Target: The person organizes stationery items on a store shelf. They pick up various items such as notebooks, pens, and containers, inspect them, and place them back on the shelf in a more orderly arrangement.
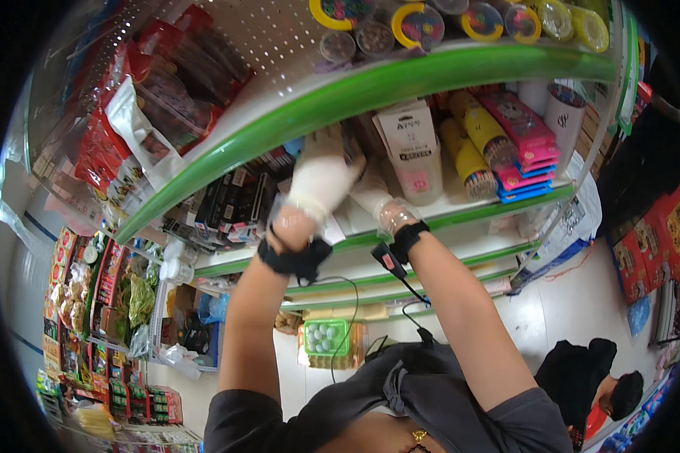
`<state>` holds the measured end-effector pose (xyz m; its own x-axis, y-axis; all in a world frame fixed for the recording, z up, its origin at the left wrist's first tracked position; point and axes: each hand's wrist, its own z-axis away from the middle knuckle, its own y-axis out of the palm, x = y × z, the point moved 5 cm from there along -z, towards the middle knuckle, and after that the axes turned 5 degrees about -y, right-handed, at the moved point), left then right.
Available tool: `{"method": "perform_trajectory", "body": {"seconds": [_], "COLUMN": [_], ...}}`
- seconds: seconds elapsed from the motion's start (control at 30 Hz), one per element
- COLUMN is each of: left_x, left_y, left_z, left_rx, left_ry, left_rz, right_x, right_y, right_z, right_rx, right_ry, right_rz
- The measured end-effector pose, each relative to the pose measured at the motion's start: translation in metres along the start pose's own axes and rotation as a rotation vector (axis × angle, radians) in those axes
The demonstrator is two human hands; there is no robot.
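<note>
My left hand (320, 178), in a white glove, reaches under the upper shelf's green edge with fingers stretched forward and thumb apart. Dark items lie by its fingertips, blurred and shaded, so a grip on them cannot be made out. My right hand (371, 189), also gloved, is beside it, its fingers mostly hidden behind the left hand. Black boxes (235, 198) are stacked left of my hands. To their right is a white-topped package with a translucent lower part (413, 153), followed by yellow tubes of colored pencils (473, 156) and pink and blue flat boxes (527, 158).
The green shelf edge (362, 96) curves above my hands. Red food bags (158, 107) and round yellow-rimmed tubs (419, 25) occupy the upper shelf. A cable (356, 300) hangs below my left wrist. On the floor is a green egg basket (326, 338); a person (578, 368) is at lower right.
</note>
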<state>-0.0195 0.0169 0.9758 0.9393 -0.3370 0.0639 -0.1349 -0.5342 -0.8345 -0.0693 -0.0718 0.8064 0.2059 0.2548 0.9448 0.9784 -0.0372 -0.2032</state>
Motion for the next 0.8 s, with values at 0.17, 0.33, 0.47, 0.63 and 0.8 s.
{"method": "perform_trajectory", "body": {"seconds": [0.17,0.33,0.47,0.63,0.8], "left_x": [-0.069,-0.053,-0.072,-0.057,-0.075], "left_y": [-0.114,-0.192,-0.202,-0.17,-0.175], "left_z": [0.049,0.009,-0.051,-0.092,-0.101], "left_rx": [0.094,-0.412,-0.286,-0.176,0.005], "left_ry": [0.178,0.198,0.31,0.423,0.312], "left_rz": [0.301,0.438,0.207,0.178,0.452], "right_x": [-0.048,-0.012,-0.017,-0.006,-0.022], "right_y": [0.009,-0.01,-0.014,-0.008,-0.013], "right_z": [0.009,0.033,0.03,0.037,0.027], "right_rx": [-0.035,-0.124,-0.233,-0.13,-0.359], "right_ry": [-0.022,-0.026,-0.08,-0.022,-0.199], "right_rz": [0.153,0.276,0.335,0.242,0.377]}}
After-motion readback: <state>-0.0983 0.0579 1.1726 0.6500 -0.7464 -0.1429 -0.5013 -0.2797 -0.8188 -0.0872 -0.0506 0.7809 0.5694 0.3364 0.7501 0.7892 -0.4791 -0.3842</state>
